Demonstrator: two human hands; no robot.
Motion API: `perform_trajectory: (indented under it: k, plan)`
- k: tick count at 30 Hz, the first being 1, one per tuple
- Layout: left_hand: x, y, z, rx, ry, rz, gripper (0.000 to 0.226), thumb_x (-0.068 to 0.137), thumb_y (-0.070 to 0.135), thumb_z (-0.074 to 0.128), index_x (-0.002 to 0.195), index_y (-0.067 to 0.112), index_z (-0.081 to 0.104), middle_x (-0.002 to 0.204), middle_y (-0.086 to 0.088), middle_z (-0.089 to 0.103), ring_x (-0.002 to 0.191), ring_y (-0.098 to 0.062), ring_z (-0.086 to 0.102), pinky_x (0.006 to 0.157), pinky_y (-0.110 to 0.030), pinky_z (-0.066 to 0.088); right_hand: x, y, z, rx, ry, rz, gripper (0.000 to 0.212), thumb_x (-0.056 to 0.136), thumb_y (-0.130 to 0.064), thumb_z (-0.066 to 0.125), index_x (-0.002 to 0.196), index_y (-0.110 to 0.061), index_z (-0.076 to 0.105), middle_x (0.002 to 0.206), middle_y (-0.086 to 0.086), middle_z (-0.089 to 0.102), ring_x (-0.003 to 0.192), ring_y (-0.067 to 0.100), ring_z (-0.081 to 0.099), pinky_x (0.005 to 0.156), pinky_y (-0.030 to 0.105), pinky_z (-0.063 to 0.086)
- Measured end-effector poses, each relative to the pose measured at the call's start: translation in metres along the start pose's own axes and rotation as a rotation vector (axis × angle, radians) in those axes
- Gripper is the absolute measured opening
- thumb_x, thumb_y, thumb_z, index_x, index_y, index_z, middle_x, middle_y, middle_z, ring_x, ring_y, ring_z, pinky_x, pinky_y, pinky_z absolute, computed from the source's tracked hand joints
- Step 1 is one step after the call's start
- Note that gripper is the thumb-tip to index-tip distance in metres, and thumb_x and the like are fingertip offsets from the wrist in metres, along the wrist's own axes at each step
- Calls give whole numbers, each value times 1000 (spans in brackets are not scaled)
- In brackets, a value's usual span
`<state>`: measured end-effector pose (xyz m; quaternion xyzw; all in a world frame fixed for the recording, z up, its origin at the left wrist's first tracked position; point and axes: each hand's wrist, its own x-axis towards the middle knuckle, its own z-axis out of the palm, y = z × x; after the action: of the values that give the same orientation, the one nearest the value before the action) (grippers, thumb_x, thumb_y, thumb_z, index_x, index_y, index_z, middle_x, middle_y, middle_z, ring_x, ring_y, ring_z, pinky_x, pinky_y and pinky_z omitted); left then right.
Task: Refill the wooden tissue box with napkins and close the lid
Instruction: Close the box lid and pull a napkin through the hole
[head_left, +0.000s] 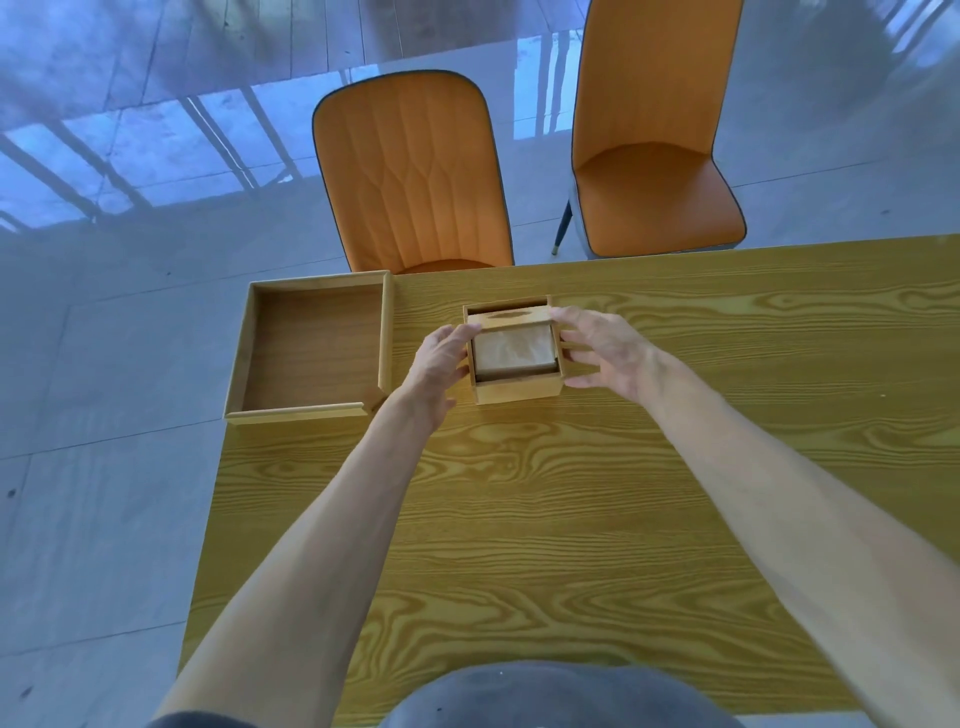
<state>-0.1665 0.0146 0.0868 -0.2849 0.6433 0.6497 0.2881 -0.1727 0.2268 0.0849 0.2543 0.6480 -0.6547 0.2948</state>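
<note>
At the table's (571, 519) far left corner lies an empty wooden tray (311, 348), well clear of the work. Just right of it, the left hand (439, 364) braces the box's (519, 387) left wall, fingers curled against it. The box stands mid-table with napkins (514, 349) inside, and the sliding lid (509, 316) covers only the far strip (its slot half visible). The right hand (602, 348), fingers spread, touches the lid's right corner and the box's right side. Judged best: hold the box steady, keep napkins below the grooves, then draw the lid evenly toward the near wall.
</note>
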Motion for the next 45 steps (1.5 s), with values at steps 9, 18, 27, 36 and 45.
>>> perform_trajectory:
  k: [9, 18, 27, 36, 45]
  plan:
    - [-2, -21, -5, -3, 54, 29, 73, 84, 20, 77, 146, 30, 39, 134, -2, 60, 123, -23, 56, 100, -46, 37, -1, 26, 1, -3, 83, -71, 52, 82, -23, 78, 130, -20, 57, 123, 4, 65, 112, 22, 60, 84, 40, 56]
    - [6, -29, -2, 56, 110, 85, 68, 84, 7, 75, 143, 24, 45, 129, -5, 61, 110, -20, 57, 89, -37, 44, 3, 37, 6, -65, 158, -111, 52, 84, -13, 76, 131, -16, 55, 113, 4, 67, 104, 19, 65, 93, 43, 54]
    - [18, -32, -2, 138, 115, 114, 67, 83, 4, 76, 140, 24, 49, 123, -5, 59, 105, -18, 58, 92, -36, 48, 15, 38, 5, -269, 206, -179, 61, 79, -17, 81, 133, -17, 53, 111, 2, 67, 100, 18, 66, 84, 39, 59]
    - [27, -30, 5, 158, 133, 97, 67, 79, 21, 82, 138, 24, 49, 119, -3, 59, 103, -19, 59, 92, -36, 49, 17, 22, 28, -1010, 570, -678, 31, 84, -37, 73, 111, -22, 69, 104, 4, 64, 77, 14, 61, 59, 24, 47]
    - [29, -32, 4, 189, 153, 125, 66, 79, 23, 83, 136, 25, 51, 116, -1, 59, 101, -16, 59, 80, -29, 44, 35, -2, 71, -1397, 497, -586, 33, 90, -42, 65, 108, -16, 72, 111, 6, 67, 95, 24, 69, 73, 30, 52]
